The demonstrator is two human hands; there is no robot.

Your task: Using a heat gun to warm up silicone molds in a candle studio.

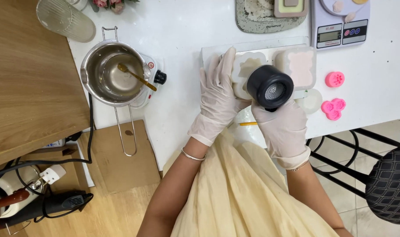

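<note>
A black heat gun (270, 89) is gripped in the gloved right hand (282, 127), its round nozzle turned up toward the camera, just above the near edge of the white surface (182, 109). The gloved left hand (217, 94) is laid flat against the side of a white flower-shaped mould (246, 70), which is steadied on a white tray (252, 46) beside a second filled mould (298, 66). With the nozzle so near, the left glove could be scorched or the mould softened if the gun is tilted carelessly. The loose cream fabric (244, 193) below could be caught too. Farther left, a metal pot (114, 72) with a gold spoon (136, 77) is set on a small burner, where its long handle (125, 131) overhangs the edge and could be knocked.
</note>
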